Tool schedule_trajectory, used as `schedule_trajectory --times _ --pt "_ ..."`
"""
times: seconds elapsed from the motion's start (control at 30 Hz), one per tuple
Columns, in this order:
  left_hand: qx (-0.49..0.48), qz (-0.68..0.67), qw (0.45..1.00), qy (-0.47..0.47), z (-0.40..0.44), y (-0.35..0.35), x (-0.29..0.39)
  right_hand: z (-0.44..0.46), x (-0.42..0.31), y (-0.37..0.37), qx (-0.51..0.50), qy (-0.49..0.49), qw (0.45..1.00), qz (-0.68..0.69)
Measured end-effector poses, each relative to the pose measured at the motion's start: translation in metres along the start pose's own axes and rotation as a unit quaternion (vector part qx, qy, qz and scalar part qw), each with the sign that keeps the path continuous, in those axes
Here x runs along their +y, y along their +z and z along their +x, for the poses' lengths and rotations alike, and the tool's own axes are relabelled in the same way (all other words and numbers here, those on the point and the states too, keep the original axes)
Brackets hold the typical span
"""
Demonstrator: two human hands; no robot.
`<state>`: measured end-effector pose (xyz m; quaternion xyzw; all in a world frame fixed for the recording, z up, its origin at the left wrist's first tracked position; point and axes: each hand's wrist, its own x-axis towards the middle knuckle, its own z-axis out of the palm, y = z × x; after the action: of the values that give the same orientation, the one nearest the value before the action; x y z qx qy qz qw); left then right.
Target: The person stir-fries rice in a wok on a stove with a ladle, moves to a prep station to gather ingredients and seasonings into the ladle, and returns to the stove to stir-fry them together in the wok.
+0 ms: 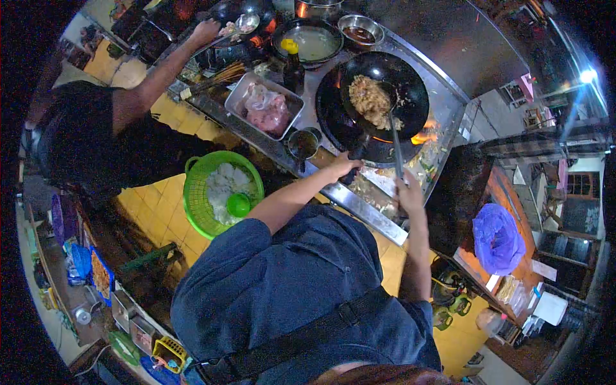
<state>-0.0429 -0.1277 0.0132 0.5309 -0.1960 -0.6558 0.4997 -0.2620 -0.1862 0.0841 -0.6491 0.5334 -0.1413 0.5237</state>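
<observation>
My left hand (347,167) is closed around the handle of the black wok (414,83), at the wok's near side. My right hand (409,191) grips the long handle of a metal ladle (396,144), whose head lies in the wok among brown fried rice (369,96). The wok is tilted over the burner, and orange flame (425,136) shows at its right. Left of the wok stand a dark bottle with a yellow cap (293,64), a metal tray of bagged raw meat (266,112) and a small metal pot (303,144).
A co-worker (83,128) at the left holds a ladle (246,24) over another wok. Behind are a pan of pale liquid (314,42) and a metal bowl (360,31). A green basket of white rice (224,186) stands left of me, a purple bag (497,239) on the right table.
</observation>
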Motion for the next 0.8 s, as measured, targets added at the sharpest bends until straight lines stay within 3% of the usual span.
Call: schedule_trajectory --times 0.03,0.07,0.1,0.17,0.2,0.27,0.33,0.37,0.4,0.47,0.53,0.6,0.67,0.73,0.77,0.8 --pt "0.009 0.036 0.999 -0.001 -0.003 0.001 0.004 -0.018 -0.021 -0.015 0.058 -0.148 0.972 -0.176" --pt "0.019 0.073 0.997 -0.001 -0.008 0.002 0.013 -0.043 -0.047 -0.03 0.113 -0.289 0.888 -0.341" --pt "0.019 0.111 0.994 0.014 -0.019 0.005 0.026 -0.06 -0.065 -0.039 0.113 -0.291 0.887 -0.341" --pt "-0.006 0.031 0.999 0.006 -0.004 -0.001 0.009 -0.084 -0.087 -0.046 -0.01 -0.065 0.932 -0.355" --pt "-0.032 -0.047 0.998 -0.004 0.004 -0.004 -0.001 -0.079 -0.087 -0.04 -0.011 -0.067 0.932 -0.357" --pt "-0.044 -0.047 0.998 -0.009 0.018 -0.008 -0.008 -0.055 -0.072 -0.015 0.049 -0.001 0.886 -0.461" --pt "-0.104 -0.018 0.991 -0.088 0.041 -0.016 -0.023 -0.019 -0.04 0.026 0.072 0.027 0.899 -0.431" --pt "-0.106 -0.123 0.978 -0.131 0.025 -0.007 -0.007 -0.021 -0.039 0.023 0.056 -0.024 0.924 -0.378" --pt "-0.103 -0.121 0.979 -0.13 0.005 0.011 0.016 -0.022 -0.045 0.014 0.04 -0.081 0.942 -0.323" --pt "0.071 -0.11 0.984 -0.125 -0.042 0.057 0.059 -0.047 -0.078 -0.041 -0.022 -0.07 0.938 -0.339" --pt "-0.049 -0.278 0.948 -0.146 -0.082 0.087 0.089 -0.082 -0.114 -0.072 -0.008 -0.121 0.918 -0.377" --pt "-0.12 -0.264 0.927 -0.238 -0.133 0.096 0.138 -0.089 -0.125 -0.074 -0.024 -0.094 0.92 -0.38" --pt "-0.156 -0.261 0.915 -0.266 -0.107 0.079 0.124 -0.098 -0.127 -0.069 -0.048 -0.059 0.919 -0.386" --pt "-0.193 -0.267 0.919 -0.218 -0.06 0.04 0.096 -0.105 -0.128 -0.059 -0.049 -0.11 0.907 -0.403" --pt "-0.1 -0.205 0.958 -0.172 -0.055 0.037 0.074 -0.11 -0.131 -0.058 -0.046 -0.094 0.913 -0.393" --pt "0.002 -0.056 0.982 -0.182 -0.063 0.042 0.062 -0.116 -0.127 -0.053 -0.047 -0.089 0.916 -0.389"
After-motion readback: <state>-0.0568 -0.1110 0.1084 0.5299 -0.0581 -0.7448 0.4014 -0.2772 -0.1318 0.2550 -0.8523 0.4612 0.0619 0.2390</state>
